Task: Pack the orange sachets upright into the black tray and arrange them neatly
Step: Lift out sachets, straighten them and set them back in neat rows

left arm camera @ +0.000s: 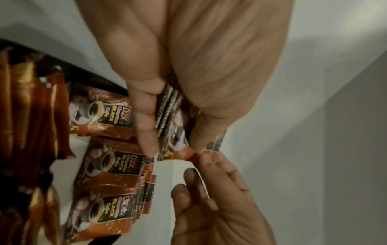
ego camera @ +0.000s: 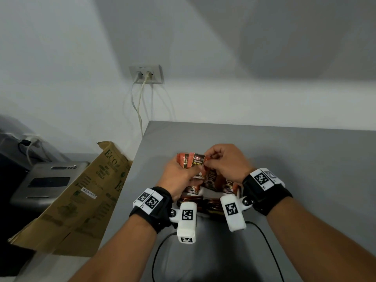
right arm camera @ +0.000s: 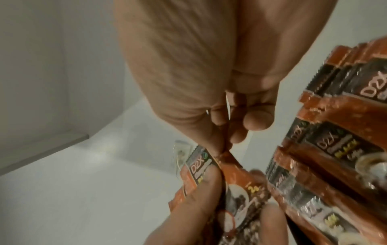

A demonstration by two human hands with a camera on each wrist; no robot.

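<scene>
Both hands meet over the black tray at the middle of the grey table. My left hand grips a small bundle of orange sachets upright between thumb and fingers. With thumb and forefinger, my right hand pinches the top corner of one sachet in that bundle. More orange sachets stand in rows in the tray, whose dark wall shows behind them. These rows also fill the right of the right wrist view. Most of the tray is hidden under my hands and wrists.
An open cardboard box leans by the table's left edge, with a grey device beyond it. A wall socket with hanging cables is behind. A black cable loops on the table near my forearms.
</scene>
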